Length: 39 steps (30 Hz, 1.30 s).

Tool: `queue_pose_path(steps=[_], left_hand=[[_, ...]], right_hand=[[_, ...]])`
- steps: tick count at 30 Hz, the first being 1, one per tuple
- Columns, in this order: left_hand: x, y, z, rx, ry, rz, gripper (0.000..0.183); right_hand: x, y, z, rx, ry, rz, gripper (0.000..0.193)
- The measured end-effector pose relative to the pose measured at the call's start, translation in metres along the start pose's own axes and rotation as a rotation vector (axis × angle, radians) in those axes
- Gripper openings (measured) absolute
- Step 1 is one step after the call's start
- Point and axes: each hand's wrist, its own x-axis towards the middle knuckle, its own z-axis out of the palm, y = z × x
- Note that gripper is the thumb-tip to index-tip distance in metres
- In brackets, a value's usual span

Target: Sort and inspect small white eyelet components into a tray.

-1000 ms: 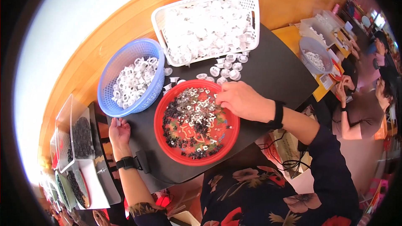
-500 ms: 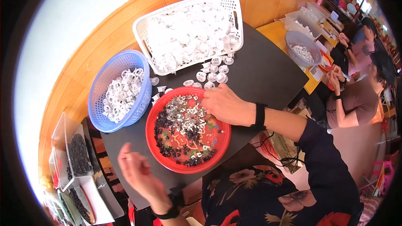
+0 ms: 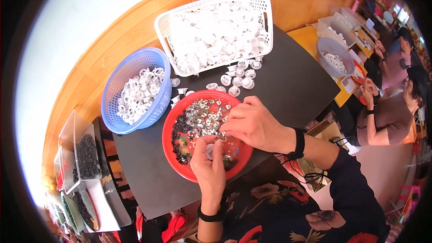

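Head view: left hand (image 3: 208, 166) swung in over red round tray (image 3: 166, 135), now gripping white plastic part (image 3: 209, 151) toward its 6 o'clock; right hand (image 3: 257, 125) pinched at 2 o'clock from part, contents can't tell; likely two-handed work now

- The left hand (image 3: 209, 164) pinches a small white piece (image 3: 209, 151) over a red tray (image 3: 168, 141).
- The right hand (image 3: 256, 126) bends close beside it, fingertips together.
- Black and silvery bits (image 3: 198, 117) lie in the tray.
- A blue basket (image 3: 161, 101) and a white basket (image 3: 271, 20) hold white parts (image 3: 141, 94) on the dark table (image 3: 301, 81).
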Motion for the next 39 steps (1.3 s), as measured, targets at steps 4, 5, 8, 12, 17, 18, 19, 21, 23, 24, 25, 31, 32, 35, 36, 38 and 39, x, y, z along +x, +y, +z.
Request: queue_pose_path(steps=[4,5,8,12,17,18,19,21,23,24,25,31,32,35,36,38,39], left_hand=[[0.000,-0.003,0.000,-0.045,0.025,-0.001,0.010],[0.000,-0.002,0.000,-0.073,0.019,-0.024,0.010],[0.000,0.001,0.000,-0.093,0.030,-0.046,0.012],[0.000,-0.002,-0.002,-0.066,0.033,-0.045,0.013],[0.001,0.003,-0.001,-0.213,-0.020,-0.094,0.019],[0.000,0.003,-0.002,-0.211,-0.019,-0.096,0.019],[0.000,0.003,-0.003,-0.301,-0.060,-0.139,0.020],[-0.001,0.002,-0.004,-0.391,-0.096,-0.183,0.021],[0.000,0.001,-0.003,-0.508,-0.113,-0.231,0.023],[0.000,0.001,-0.003,-0.508,-0.114,-0.231,0.023],[0.001,0.000,-0.003,-0.551,-0.122,-0.249,0.024],[0.000,0.003,0.000,-0.527,-0.116,-0.246,0.024],[-0.001,0.004,0.001,-0.476,-0.090,-0.230,0.025],[-0.005,0.006,0.007,-0.240,-0.036,-0.087,0.022],[-0.005,0.005,0.006,-0.239,-0.037,-0.084,0.022],[-0.004,0.001,0.004,-0.227,-0.105,-0.072,0.022],[-0.002,0.001,0.002,-0.225,-0.101,-0.070,0.022]], right_hand=[[-0.005,0.006,0.002,-0.075,0.005,0.042,0.014],[-0.005,0.006,0.003,-0.064,-0.001,0.066,0.016],[-0.007,0.004,0.006,-0.076,-0.003,0.112,0.018],[-0.002,-0.006,0.004,0.177,0.031,0.123,0.016],[0.002,-0.011,0.007,0.430,0.042,0.148,0.014],[0.003,-0.011,0.008,0.490,0.045,0.175,0.014],[0.003,-0.011,0.008,0.492,0.044,0.174,0.014],[0.003,-0.013,0.009,0.546,0.046,0.217,0.013],[0.004,-0.012,0.010,0.576,0.055,0.220,0.012],[0.004,-0.011,0.010,0.603,0.067,0.225,0.012],[0.004,-0.011,0.008,0.602,0.067,0.225,0.012],[0.007,-0.003,0.000,0.792,-0.076,0.371,0.013],[0.007,-0.004,-0.002,0.826,-0.128,0.439,0.013],[0.007,-0.002,0.004,0.998,-0.170,0.573,0.012],[0.007,-0.002,0.006,1.138,-0.161,0.640,0.011],[0.006,-0.005,0.005,1.140,-0.135,0.657,0.010],[0.006,-0.006,0.004,1.142,-0.111,0.677,0.009]])
